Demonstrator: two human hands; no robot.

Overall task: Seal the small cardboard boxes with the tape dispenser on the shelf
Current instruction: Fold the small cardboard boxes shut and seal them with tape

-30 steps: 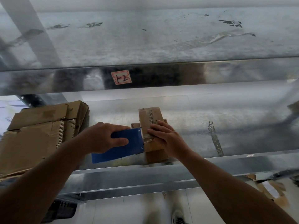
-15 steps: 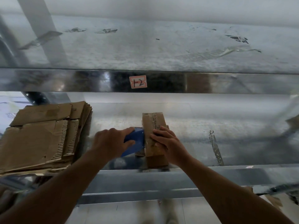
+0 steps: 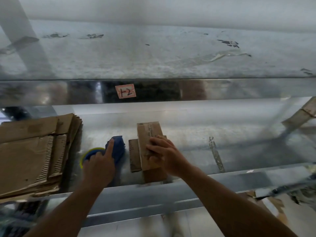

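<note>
In the head view, the small cardboard box [image 3: 148, 131] sits lower centre on the shelf [image 3: 248, 146] with a pale strip along its top seam, so I judge this one taped. The right hand [image 3: 164, 155] presses flat on it with straight fingers, and the left hand [image 3: 100, 166] grips the tape dispenser [image 3: 118, 148] just left of it, apart from the box. Blur hides whether the ends are sealed. The corrugated piece [image 3: 134, 155] beside it could be a flap or scrap, and another box [image 3: 302, 115] at the right edge is cropped, likely still unsealed.

Soft daylight, metallic glare, motion-blurred edges
</note>
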